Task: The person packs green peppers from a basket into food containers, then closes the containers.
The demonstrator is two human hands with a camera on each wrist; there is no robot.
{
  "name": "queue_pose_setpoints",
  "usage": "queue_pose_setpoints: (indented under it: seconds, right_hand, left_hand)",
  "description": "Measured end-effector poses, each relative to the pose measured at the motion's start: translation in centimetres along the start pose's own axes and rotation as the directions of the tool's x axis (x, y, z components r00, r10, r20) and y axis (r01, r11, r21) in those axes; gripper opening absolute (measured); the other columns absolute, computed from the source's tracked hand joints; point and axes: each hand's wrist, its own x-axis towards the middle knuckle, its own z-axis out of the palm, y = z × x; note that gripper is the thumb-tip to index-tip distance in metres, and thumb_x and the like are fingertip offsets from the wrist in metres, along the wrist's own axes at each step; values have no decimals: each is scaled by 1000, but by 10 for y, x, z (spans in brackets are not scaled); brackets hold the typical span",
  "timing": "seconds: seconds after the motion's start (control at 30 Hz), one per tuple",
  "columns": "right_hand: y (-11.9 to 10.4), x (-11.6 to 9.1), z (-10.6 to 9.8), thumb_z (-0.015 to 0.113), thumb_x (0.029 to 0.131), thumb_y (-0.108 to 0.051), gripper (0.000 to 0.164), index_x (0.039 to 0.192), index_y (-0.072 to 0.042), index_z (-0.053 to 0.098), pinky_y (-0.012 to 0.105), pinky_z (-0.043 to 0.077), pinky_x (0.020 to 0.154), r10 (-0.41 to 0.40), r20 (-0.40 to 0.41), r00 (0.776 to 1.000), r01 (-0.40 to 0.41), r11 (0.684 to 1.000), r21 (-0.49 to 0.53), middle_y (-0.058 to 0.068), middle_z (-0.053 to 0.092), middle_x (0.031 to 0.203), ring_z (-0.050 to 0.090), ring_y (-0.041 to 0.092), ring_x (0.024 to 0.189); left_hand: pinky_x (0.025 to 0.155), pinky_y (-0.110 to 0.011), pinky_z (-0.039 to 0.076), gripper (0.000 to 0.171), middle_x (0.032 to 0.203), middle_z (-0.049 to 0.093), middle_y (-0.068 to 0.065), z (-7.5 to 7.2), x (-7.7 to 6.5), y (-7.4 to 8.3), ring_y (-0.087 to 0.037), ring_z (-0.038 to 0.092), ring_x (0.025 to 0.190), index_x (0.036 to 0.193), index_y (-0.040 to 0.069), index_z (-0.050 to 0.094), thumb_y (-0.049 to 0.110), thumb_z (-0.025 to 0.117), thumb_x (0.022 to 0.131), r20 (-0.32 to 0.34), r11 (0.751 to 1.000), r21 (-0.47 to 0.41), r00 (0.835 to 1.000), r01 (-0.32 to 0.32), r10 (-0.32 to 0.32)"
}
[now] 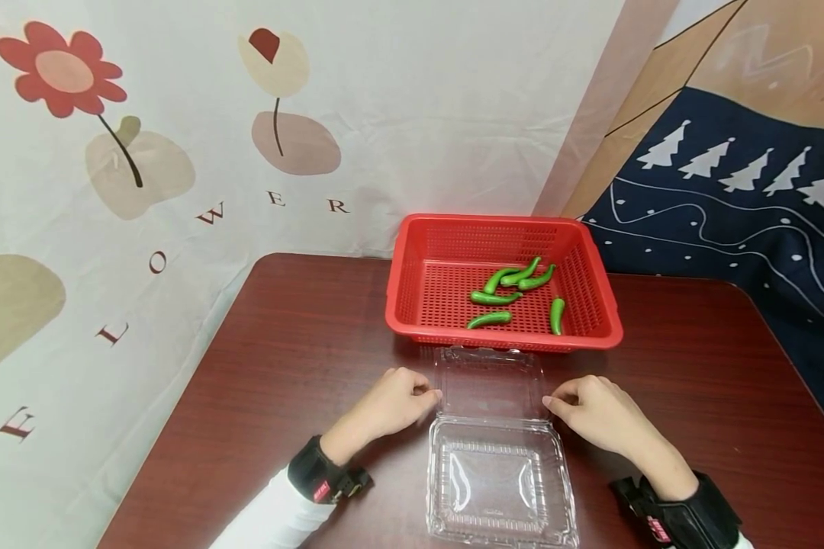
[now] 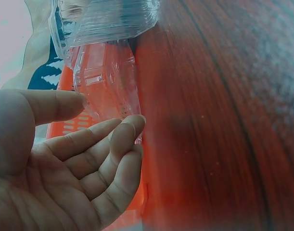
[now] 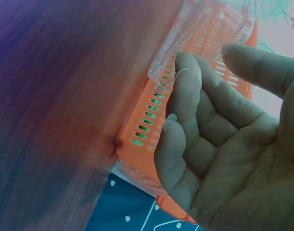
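A hinged clear plastic clamshell box (image 1: 494, 484) lies opened out on the table, its ribbed base nearest me. Its lid (image 1: 490, 383) extends away toward the red basket. At the lid's left edge, my left hand (image 1: 397, 400) holds the side between thumb and curled fingers. My right hand (image 1: 600, 412) does the same at the right edge. Both wrist views show lid plastic (image 2: 106, 79) between the thumb and fingertips. Several green chili peppers (image 1: 492, 297) lie in the red plastic basket (image 1: 504, 341) just beyond the lid.
The dark red wooden table (image 1: 268, 358) extends to both sides. Behind it hangs a pale cloth (image 1: 412, 91) with printed flowers and letters, beside a navy cloth (image 1: 728, 206) with white trees. A black band is strapped round each wrist.
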Motion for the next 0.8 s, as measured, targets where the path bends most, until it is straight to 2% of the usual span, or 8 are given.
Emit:
queue_pose_setpoints:
  seconds: [0.4, 0.63, 0.8]
  right_hand:
    - [-4, -4, -4, 74, 97, -30, 16, 83, -24, 77, 25, 34, 51, -16, 14, 1000, 15, 1000, 4, -13, 48, 56, 45, 6, 54]
    - [-7, -6, -6, 74, 96, -28, 15, 81, -26, 76, 24, 36, 51, -28, 23, 999, 28, 1000, -7, -14, 50, 57, 46, 5, 54]
    - [-7, -7, -7, 75, 96, -27, 13, 83, -27, 77, 24, 35, 50, -51, 22, 998, 51, 999, 0, -15, 48, 57, 44, 4, 53]
  left_hand:
    - [52, -24, 43, 28, 58, 65, -4, -5, -2, 0, -8, 49, 47, 76, 13, 72, 24, 67, 101, 14, 1000, -29, 1000, -9, 10]
    - [53, -24, 44, 20, 61, 68, -6, -9, -5, 2, -6, 51, 49, 85, 13, 77, 23, 69, 100, 25, 999, -47, 1000, -6, 8]
    - [53, -24, 48, 17, 66, 70, -3, -10, -7, 4, -7, 56, 51, 88, 12, 79, 22, 71, 99, 34, 998, -65, 999, -10, 12]
